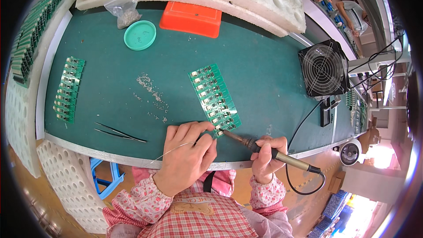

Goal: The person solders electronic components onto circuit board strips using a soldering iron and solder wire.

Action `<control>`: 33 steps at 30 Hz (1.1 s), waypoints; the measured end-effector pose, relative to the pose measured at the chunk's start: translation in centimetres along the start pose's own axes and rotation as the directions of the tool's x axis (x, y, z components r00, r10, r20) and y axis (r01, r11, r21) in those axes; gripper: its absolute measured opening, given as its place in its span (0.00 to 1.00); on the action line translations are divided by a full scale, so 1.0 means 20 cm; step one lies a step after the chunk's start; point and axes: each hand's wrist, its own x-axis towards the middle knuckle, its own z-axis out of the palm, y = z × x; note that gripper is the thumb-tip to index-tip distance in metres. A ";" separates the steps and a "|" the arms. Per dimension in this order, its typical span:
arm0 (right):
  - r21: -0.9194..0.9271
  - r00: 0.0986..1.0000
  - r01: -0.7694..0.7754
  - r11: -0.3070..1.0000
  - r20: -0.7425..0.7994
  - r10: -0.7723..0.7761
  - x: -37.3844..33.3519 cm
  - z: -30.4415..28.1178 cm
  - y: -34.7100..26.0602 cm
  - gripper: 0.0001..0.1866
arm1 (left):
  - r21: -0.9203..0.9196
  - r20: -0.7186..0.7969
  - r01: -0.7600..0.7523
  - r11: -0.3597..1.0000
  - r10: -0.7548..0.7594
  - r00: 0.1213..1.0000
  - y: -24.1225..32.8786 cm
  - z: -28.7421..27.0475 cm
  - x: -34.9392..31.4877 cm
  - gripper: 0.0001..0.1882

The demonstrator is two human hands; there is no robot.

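Observation:
A green circuit board panel [217, 97] with several rows of small parts lies on the green mat, tilted slightly. My right hand [268, 154] grips a soldering iron [286, 159], whose tip meets the panel's near end. Close to that tip, my left hand [187, 152] is closed with thumb and fingers around a thin solder wire [169, 150], which trails back over the hand. The wire's far end is hidden by my fingers. Black tweezers [120, 134] rest on the mat to the left of my left hand.
Tiny loose parts [152, 90] are scattered mid-mat. Another board panel [69, 89] lies at left. A teal lid [139, 35], a plastic bag [125, 13] and a red bin [191, 17] stand along the back. A black fan [324, 68] and the iron's cable are at right.

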 end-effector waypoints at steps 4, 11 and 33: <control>0.018 0.999 -0.019 1.000 -0.032 0.020 0.00 0.00 0.00 0.09 | -0.001 0.004 0.002 1.000 -0.002 1.000 0.00 0.00 0.00 0.10; -0.067 0.996 -0.024 0.997 -0.089 0.018 0.00 0.00 -0.03 0.10 | 0.007 0.018 -0.010 1.000 0.010 1.000 -0.01 -0.01 -0.01 0.08; 0.199 0.893 -0.399 0.895 -0.136 0.429 0.01 -0.03 -0.06 0.08 | -0.013 -0.019 -0.008 1.000 0.007 1.000 0.03 0.05 -0.02 0.10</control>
